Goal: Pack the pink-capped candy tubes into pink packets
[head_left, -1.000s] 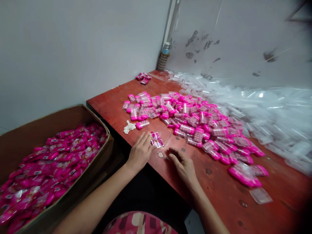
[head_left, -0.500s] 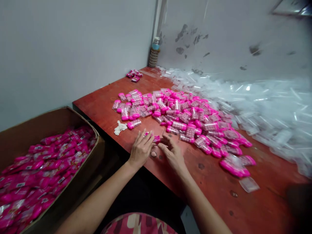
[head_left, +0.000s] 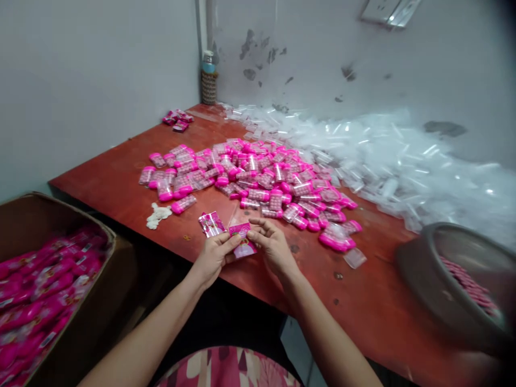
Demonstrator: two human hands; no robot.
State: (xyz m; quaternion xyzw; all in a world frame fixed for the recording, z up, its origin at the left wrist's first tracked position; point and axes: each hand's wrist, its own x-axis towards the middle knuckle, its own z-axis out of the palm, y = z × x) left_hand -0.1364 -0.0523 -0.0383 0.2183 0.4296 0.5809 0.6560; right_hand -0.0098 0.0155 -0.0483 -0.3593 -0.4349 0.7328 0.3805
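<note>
Two hands, left (head_left: pixel 213 257) and right (head_left: pixel 274 248); one box (head_left: pixel 60 301); one bowl (head_left: pixel 455 279); one bottle (head_left: pixel 208 78); one table (head_left: pixel 121 183); pink capsules (head_left: pixel 258 183) and clear bags (head_left: pixel 403 161) too many to count.

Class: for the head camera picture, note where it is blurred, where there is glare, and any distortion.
Head view: the grey bowl at right is smeared and dark; the clear plastic pile glints white; the table edge bows, wide-angle; both hands and the pink card are fairly sharp.

No legible text — pink packet (head_left: pixel 243 240) print (held in hands) too blurred.
</note>
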